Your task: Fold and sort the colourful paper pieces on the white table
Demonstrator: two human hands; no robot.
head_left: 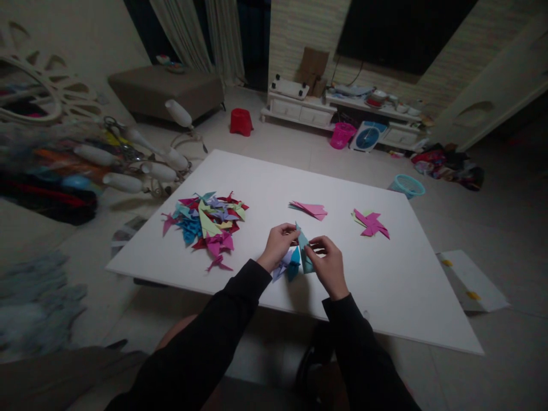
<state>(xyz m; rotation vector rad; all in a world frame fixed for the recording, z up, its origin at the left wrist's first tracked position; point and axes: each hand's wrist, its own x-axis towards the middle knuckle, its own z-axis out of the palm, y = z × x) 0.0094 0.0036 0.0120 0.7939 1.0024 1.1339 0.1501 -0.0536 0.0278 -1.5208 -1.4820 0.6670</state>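
Note:
Between my two hands stands a light teal piece of folded paper (305, 254), narrow and pointed at its top. My left hand (279, 244) pinches it near the upper tip. Lower on its right side, my right hand (327, 261) grips it with thumb and fingers. Just below my left hand lie a lavender folded paper piece (281, 266) and a blue folded paper piece (293, 264). Beyond my hands rests a small stack of pink folded papers (311, 210), with a teal edge showing. A heap of colourful folded paper cranes (210, 222) spreads to the left.
A pink pinwheel-shaped pile of folded paper (371, 223) lies on the right of the white table (411, 285). Around the table are a white multi-armed lamp (158, 171), a red stool (241, 122), a teal basket (407, 186) and a white board (471, 279).

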